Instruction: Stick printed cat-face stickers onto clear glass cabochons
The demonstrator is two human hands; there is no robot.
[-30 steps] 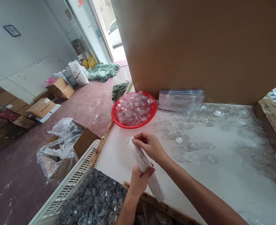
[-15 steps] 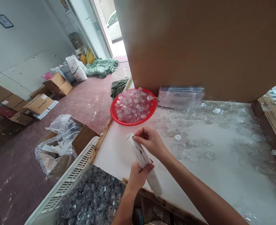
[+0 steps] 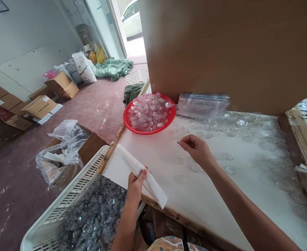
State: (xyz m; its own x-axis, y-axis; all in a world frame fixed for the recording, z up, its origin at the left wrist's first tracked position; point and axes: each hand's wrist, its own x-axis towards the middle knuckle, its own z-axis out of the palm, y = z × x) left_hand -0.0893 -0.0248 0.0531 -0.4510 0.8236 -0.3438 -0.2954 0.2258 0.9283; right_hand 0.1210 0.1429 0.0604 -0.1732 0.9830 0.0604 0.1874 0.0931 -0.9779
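My left hand (image 3: 136,183) is closed around a folded stack of white paper strips (image 3: 153,186) above the near left edge of the white tabletop (image 3: 208,205). Over the table, my right hand (image 3: 196,148) pinches a tiny dark item (image 3: 179,142) between thumb and fingertips. Clear round discs (image 3: 179,179) lie scattered on the white surface around and beyond my right hand. A red bowl (image 3: 126,122) heaped with small clear pieces (image 3: 149,113) stands at the table's far left corner.
Clear plastic bags (image 3: 203,104) lie against a large brown board (image 3: 221,52). Left of the table, a white basket (image 3: 64,198) holds many dark glossy pieces (image 3: 93,212). An open carton (image 3: 91,148) with plastic film and further boxes (image 3: 41,106) are on the floor.
My right hand has moved right, away from the paper, with the tiny item pinched. My left hand has shifted left with the paper strips, which now lie more tilted. The view has shifted slightly.
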